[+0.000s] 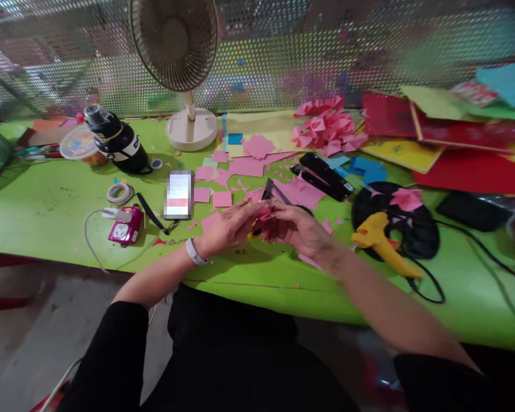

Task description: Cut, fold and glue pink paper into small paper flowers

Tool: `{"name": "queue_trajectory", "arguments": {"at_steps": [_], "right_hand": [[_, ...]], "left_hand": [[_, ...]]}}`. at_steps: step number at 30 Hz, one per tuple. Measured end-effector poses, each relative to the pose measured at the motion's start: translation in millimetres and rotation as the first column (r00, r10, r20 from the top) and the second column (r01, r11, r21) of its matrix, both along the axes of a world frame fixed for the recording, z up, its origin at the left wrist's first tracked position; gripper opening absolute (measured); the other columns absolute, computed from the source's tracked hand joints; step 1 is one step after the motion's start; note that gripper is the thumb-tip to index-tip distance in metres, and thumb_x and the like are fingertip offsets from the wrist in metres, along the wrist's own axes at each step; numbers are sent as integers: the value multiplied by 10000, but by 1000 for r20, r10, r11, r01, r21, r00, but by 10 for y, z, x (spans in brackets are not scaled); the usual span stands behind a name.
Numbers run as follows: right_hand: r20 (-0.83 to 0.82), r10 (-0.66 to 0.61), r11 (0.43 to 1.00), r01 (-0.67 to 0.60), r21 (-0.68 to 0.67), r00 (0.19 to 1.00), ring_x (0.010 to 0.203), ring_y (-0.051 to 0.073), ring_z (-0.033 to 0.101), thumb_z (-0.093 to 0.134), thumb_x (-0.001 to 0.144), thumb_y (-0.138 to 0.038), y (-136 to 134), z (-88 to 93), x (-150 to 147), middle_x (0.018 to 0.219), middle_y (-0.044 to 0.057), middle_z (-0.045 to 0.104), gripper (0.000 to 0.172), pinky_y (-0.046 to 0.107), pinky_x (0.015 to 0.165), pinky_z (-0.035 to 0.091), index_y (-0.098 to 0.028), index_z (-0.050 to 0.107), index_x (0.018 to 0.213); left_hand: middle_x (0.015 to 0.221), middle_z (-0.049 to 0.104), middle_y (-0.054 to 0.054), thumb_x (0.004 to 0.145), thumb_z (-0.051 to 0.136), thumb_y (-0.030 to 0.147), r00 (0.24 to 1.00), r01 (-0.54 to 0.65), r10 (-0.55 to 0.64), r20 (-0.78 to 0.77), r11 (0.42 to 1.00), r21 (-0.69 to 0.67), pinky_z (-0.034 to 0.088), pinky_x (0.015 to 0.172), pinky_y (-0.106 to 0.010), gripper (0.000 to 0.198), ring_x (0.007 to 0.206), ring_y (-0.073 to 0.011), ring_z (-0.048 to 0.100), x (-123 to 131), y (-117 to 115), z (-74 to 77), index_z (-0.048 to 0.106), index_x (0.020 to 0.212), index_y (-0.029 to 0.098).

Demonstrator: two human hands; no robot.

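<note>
Small pink paper piece point(264, 213), held just above the bench point(47, 212) near the middle of its near edge, between the two hands. The left hand point(229, 226) closes its fingertips on the piece from the left; a white wristband point(193, 252) sits on that wrist. The right hand point(300, 229) pinches the same piece from the right, fingers curled; this hand is blurred, so the exact finger placement cannot be told. A dark, slim tool point(268, 189) shows just behind the fingertips; whether either hand touches it cannot be told.

On the bench behind the hands lie loose pink paper squares point(221, 198) and scraps. To the left of these lies a phone point(178, 194), then a tape roll point(119, 193) and a pink plug adapter point(123, 229) with a white cable, nearer the near edge. A black bottle point(119, 144) lies tilted toward the far left corner. A desk fan point(184, 57) stands at the far edge, left of centre.

To the right of the hands are a black stapler point(326, 174), a yellow glue gun point(381, 243) resting against a black round pad point(397, 220), and, toward the far edge, a heap of folded pink paper point(326, 126). Coloured card sheets point(455, 149) are stacked at the far right corner. A perforated metal screen point(369, 51) runs along the far edge.
</note>
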State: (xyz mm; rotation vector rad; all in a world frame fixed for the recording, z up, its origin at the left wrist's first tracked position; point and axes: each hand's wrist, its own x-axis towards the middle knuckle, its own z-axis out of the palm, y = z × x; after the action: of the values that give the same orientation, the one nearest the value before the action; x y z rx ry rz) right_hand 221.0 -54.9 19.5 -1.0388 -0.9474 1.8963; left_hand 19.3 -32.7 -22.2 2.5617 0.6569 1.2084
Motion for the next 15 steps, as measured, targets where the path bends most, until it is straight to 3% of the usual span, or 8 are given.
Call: {"name": "queue_trajectory", "arguments": {"at_steps": [3,5,8,12,15], "right_hand": [[-11,-7,1000,7,-6,1000,544,151,633,730,738,-426,11,-37,18,693,18,700,242,284,537,520,-200,671,803],[18,-1,1000,1,0,1000,565,141,636,778,720,-399,6,-46,20,716,11,701,243,277,564,528,-199,682,815],[56,-18,1000,18,3,998,619,123,644,850,661,-310,-1,-54,-6,777,-1,710,274,265,622,538,-203,711,871],[90,-66,998,64,27,994,650,114,637,878,659,-356,38,-112,-3,798,-4,705,312,260,642,542,-209,717,883],[144,-120,988,103,118,982,678,115,643,870,704,-386,115,-174,93,828,-6,701,326,262,654,555,-226,712,939]], "left_hand": [[1397,653,-93,1043,438,221,999,20,-16,-43,996,86,461,1197,-434,624,1313,-186,622,-12,35,-14,192,1614,272],[1401,649,-104,1039,438,208,999,18,-13,-49,994,108,451,1201,-436,648,1319,-184,617,-14,42,-19,163,1623,267],[1454,607,-119,1045,409,210,999,-21,23,-40,998,60,469,1183,-440,615,1344,-199,596,-9,33,-27,185,1616,261],[1456,597,-129,1049,416,266,999,-15,13,-45,999,-42,545,1083,-415,548,1307,-211,621,-28,51,11,260,1575,262],[1273,686,-145,1026,490,360,974,-221,211,-79,965,-143,587,942,-421,463,1137,-239,685,-98,122,98,443,1453,190]]}}
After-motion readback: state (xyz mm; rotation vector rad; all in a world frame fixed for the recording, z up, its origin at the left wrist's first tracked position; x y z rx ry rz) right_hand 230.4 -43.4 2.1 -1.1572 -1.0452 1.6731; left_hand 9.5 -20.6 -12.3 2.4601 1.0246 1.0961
